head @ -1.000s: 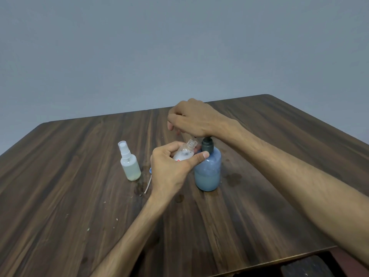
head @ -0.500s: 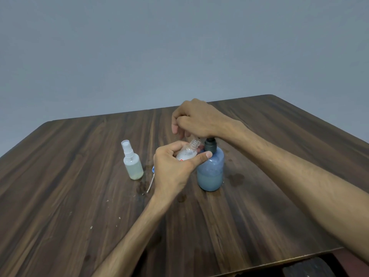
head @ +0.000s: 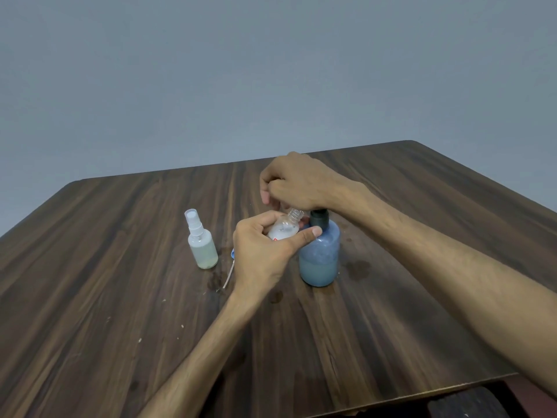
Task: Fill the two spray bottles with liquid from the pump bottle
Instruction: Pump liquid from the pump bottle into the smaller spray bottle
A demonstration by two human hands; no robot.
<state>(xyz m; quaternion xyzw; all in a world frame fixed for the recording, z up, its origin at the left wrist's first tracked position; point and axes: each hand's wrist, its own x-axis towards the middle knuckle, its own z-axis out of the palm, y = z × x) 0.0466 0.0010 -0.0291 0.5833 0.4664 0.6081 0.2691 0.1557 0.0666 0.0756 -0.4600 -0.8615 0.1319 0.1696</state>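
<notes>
1. Nearest, the dark wood-grain table [head: 376, 342] fills the lower view, with small pale specks [head: 139, 339] scattered on its left part.
2. Further in, the left hand [head: 262, 254] has its fingers and thumb curled round an uncapped clear spray bottle [head: 284, 229], tilting its open threaded neck up and to the right, toward the pump.
3. Just beside that hand, to its right, the blue pump bottle [head: 319, 254] stands upright on the table, liquid showing in its lower part; the left thumb tip touches its shoulder.
4. Wet patches [head: 358, 268] darken the wood right of the pump bottle.
5. Left of the hand, a removed sprayer with a thin dip tube [head: 228, 277] lies on the table, mostly hidden.
6. Further left, well apart from the hands, a second spray bottle [head: 201, 242] stands upright with its white sprayer on, pale liquid inside.
7. Farthest, the right hand [head: 297, 184] rests over the dark pump head [head: 318, 217], fingers curled downward; what they grip is hidden.
</notes>
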